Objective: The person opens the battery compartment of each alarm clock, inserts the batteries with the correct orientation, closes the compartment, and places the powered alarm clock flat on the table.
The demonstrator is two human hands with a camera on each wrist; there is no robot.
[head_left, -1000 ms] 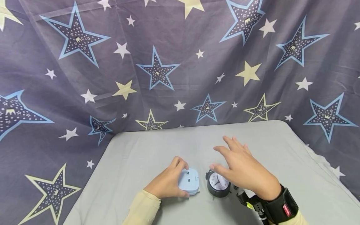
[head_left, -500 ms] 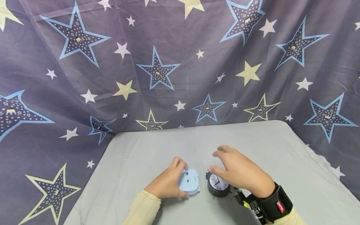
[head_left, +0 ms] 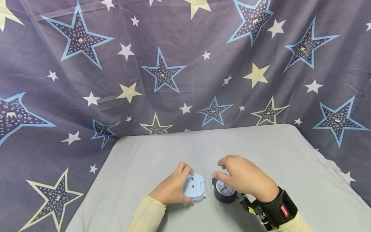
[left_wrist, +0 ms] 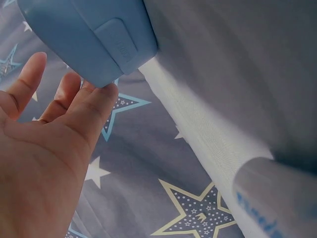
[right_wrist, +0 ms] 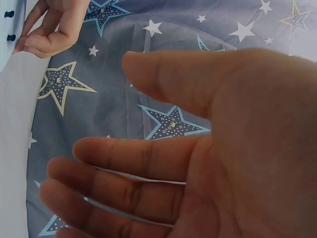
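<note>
In the head view, a person's left hand (head_left: 172, 187) pinches a light blue case (head_left: 195, 189) at its near and far edges, thumb on the near side and fingers bent over the far one. The case lies on the grey-covered desk (head_left: 150, 151) with two dark knobs facing up. Just to its right, apart from it, sits a black alarm clock (head_left: 224, 195), its white dial partly covered by the right hand (head_left: 246, 177). That hand is what has changed: over the last second it has come lower and drawn its fingers in above the clock, while the left hand, the case and the clock have stayed put. This seems to bring the right hand close to taking hold of the clock; whether the thumb touches its rim cannot be told.

The left wrist view shows the underside of that grip, with fingertips against the case's lower edge, near a raised panel (left_wrist: 121, 47) with lettering too soft to read. The thumb does not clearly show.

In the right wrist view the right grip is spread, the thumb well apart from loosely bent fingers, and nothing shows between them. The clock is not visible there.
</note>
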